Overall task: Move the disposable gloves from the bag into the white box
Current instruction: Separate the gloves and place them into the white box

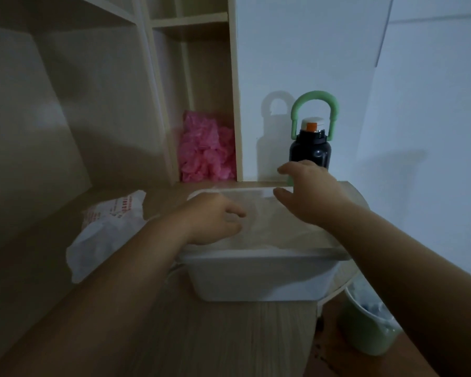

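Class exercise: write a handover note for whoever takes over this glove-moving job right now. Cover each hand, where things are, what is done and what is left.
Left hand: over the box's left side, fingers bent down onto the gloves; whether it grips them is unclear.
Right hand: open, fingers spread above the box's far right corner.
White box: on the desk, with a filmy heap of gloves inside.
Bag: crumpled on the desk left of the box, contents hidden.
Done: gloves appear to be in the box.
Left: check the bag for leftovers.
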Tool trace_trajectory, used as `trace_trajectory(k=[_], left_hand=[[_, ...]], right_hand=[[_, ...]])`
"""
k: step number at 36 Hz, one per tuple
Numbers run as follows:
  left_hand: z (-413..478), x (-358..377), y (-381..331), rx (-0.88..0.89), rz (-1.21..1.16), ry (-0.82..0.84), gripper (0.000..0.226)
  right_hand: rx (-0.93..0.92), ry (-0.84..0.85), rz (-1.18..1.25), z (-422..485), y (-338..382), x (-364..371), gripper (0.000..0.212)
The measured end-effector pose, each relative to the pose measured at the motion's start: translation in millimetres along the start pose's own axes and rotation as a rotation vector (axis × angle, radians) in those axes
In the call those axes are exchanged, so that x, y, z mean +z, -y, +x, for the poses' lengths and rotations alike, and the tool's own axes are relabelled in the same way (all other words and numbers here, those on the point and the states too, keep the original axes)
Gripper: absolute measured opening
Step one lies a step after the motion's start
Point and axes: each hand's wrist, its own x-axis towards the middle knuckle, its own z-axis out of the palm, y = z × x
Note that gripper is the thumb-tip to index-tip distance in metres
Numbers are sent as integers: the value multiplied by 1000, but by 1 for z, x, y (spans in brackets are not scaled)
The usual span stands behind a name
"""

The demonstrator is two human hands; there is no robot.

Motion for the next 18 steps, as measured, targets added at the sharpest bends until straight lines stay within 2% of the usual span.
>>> trace_trajectory(k=[2, 7, 10, 12, 14, 18], left_hand=[[3, 5, 5, -5, -45, 18, 37], [14, 14, 6, -19, 38, 179, 52], [19, 18, -1, -20, 97, 336, 55], [20, 20, -3, -28, 125, 415, 51], [20, 19, -5, -47, 115, 420, 49], [14, 12, -2, -8, -10, 146, 45]], right_hand=[[-52, 136, 42, 0, 3, 2, 46], [-83, 614, -224, 3, 7, 23, 64], [-87, 756, -268, 3, 6, 30, 66], [-81, 762, -276, 3, 6, 29, 67], [-66, 689, -249, 3, 5, 26, 68], [-46, 382, -63, 2, 2, 17, 58]])
